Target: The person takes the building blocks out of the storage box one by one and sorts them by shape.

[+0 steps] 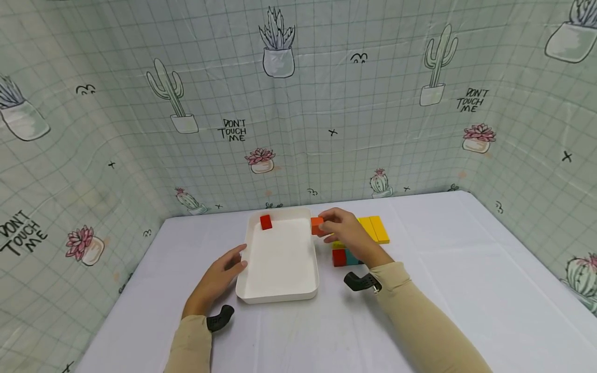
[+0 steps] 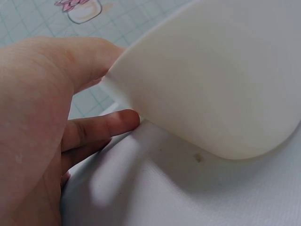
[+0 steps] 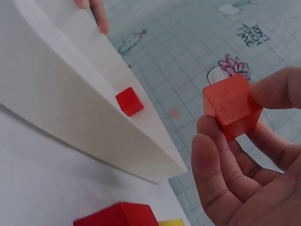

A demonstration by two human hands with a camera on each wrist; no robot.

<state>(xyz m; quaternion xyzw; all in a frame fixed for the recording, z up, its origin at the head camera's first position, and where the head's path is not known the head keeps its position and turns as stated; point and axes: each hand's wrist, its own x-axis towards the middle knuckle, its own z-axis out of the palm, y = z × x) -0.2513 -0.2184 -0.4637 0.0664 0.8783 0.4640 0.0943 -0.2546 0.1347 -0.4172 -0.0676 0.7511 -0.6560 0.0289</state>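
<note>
My right hand (image 1: 342, 230) holds an orange block (image 3: 231, 106) between thumb and fingers, at the right rim of a white tray (image 1: 280, 280). In the right wrist view the block is up beside the tray wall. A red block (image 1: 266, 222) lies inside the tray near its far left corner. On the tray's left side, my left hand (image 1: 219, 277) touches the wall with its fingertips, the fingers fairly straight. The left wrist view has the thumb at the rim and a finger (image 2: 124, 121) lower, against the wall.
To the right of the tray, yellow blocks (image 1: 377, 229) lie partly behind the right hand. Nearer stand a red block (image 1: 339, 258) and a teal block (image 1: 352, 257), partly covered by the wrist. A patterned cloth (image 1: 298, 114) hangs behind the white-covered table (image 1: 466, 269).
</note>
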